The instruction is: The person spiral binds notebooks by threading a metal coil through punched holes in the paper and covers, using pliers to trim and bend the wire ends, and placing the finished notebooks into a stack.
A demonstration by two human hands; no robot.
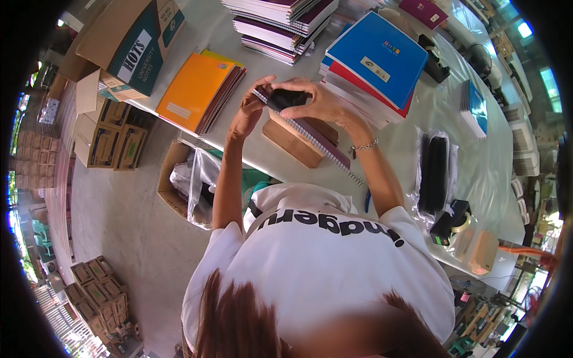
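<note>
A slim purple-covered spiral notebook (327, 142) is tilted up on its edge in front of me. Its coil (356, 178) sticks out past the end nearest my body. My left hand (246, 112) is closed at the notebook's far left end, its fingertips partly hidden. My right hand (322, 102) curls around a small black object (285, 98) pressed against the same end; its exact kind is not clear. Beneath the notebook lies a brown wooden block (292, 140) on the table.
Orange notebooks (196, 89) lie left, beside an open carton (122, 51). Notebook stacks (286, 27) stand behind, with a blue-topped pile (382, 56) right. Black coils in plastic (434, 173) and a tape dispenser (450, 222) sit right. An open box (173, 191) stands below the table's left edge.
</note>
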